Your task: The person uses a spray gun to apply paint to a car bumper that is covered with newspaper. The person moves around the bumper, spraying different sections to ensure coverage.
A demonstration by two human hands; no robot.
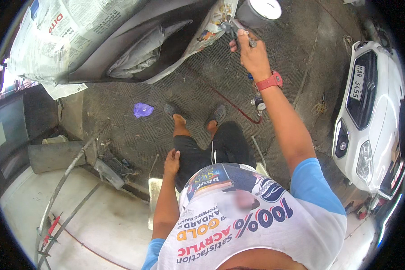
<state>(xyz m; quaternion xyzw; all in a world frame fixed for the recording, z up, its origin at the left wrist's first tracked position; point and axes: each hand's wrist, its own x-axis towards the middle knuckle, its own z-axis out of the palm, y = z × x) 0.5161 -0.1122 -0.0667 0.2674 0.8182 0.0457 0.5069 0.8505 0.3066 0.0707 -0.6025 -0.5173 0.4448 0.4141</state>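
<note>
My right hand (254,53) reaches far forward with its fingers wrapped round a metal spray gun (234,31). The gun's head points left toward a dark grey bumper panel (92,67), apart from it. Newspaper masking (81,31) covers the car body above the panel, and crumpled masking (139,56) fills the panel's opening. Below my wrist hangs a round pressure gauge (259,105), with a dark red air hose (225,97) running from it across the floor. My left hand (171,163) hangs beside my left thigh, holding nothing, its fingers loosely apart.
A grey bucket with a white top (256,14) stands just beyond the spray gun. On the floor lies a purple plastic bag (143,110). A white car (369,117) is parked at the right. Metal poles (69,168) lean at the left near scrap pieces (110,173).
</note>
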